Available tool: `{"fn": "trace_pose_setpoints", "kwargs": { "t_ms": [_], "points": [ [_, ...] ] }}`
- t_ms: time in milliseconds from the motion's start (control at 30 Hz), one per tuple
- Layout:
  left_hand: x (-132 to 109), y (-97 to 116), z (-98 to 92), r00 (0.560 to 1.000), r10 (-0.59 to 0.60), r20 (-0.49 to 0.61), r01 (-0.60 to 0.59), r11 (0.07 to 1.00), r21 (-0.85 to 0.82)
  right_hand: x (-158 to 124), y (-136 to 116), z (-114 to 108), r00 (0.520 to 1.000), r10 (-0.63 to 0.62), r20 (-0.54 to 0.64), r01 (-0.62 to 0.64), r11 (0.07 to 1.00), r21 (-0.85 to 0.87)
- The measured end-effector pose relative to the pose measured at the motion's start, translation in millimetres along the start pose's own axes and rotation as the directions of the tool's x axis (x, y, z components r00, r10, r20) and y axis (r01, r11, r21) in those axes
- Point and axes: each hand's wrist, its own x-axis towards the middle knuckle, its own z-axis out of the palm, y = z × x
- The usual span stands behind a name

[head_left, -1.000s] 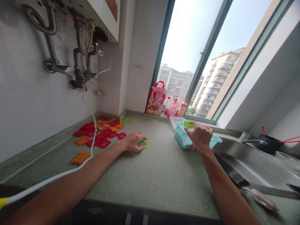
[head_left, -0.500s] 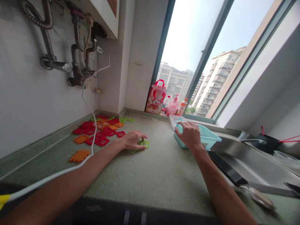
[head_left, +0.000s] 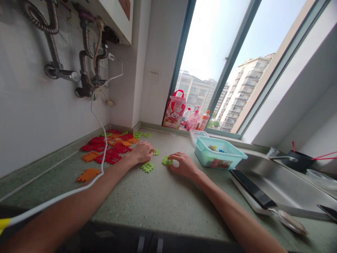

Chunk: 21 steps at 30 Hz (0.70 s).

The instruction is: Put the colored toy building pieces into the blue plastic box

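My right hand [head_left: 184,164] is curled at mid-counter, fingertips and thumb closed on a light-green interlocking plastic piece [head_left: 165,161]. To its left, my left hand [head_left: 142,152] rests low with its fingers curled under; what they may hold is hidden. A small green piece [head_left: 156,152] shows right at the left fingertips. Below that hand lies another green interlocking piece [head_left: 147,167], flat on the counter. Behind my left wrist spreads a pile of red interlocking pieces [head_left: 113,153] mixed with orange and green ones.
A turquoise bin [head_left: 214,162] with a few small pieces inside stands right of my right hand, a clear lid [head_left: 195,136] behind it. Beyond are the steel sink [head_left: 284,182] and a black-topped object [head_left: 252,188]. A white cable [head_left: 104,154] hangs across my left forearm.
My right hand has moved left from above the turquoise bin to a green piece on the counter. My left hand has shifted left and up, its fingers curling in and uncovering green pieces.
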Motion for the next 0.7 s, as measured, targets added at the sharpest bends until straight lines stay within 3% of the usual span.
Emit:
{"fn": "trace_pose_setpoints", "kwargs": {
  "t_ms": [167, 333, 533, 700],
  "points": [
    [-0.7, 13.7, 6.3, 0.979, 0.201, 0.032, -0.185, 0.945, -0.271, -2.5, 8.0, -3.5, 0.986, 0.094, -0.135, -0.091, 0.996, 0.023],
    [-2.1, 19.3, 9.4, 0.983, 0.178, 0.046, -0.151, 0.923, -0.354, -0.1, 4.0, 5.1, 0.983, 0.121, -0.140, -0.114, 0.992, 0.061],
    [3.7, -2.8, 4.6, 0.988, 0.130, -0.088, -0.147, 0.965, -0.220, 4.5, -2.6, 15.1, 0.996, 0.086, 0.008, -0.087, 0.988, 0.129],
    [5.1, -40.4, 3.6, 0.984, 0.178, -0.021, -0.178, 0.984, -0.017, 5.3, -4.9, 12.0, 0.981, 0.190, 0.052, -0.194, 0.977, 0.094]
  ]
}}
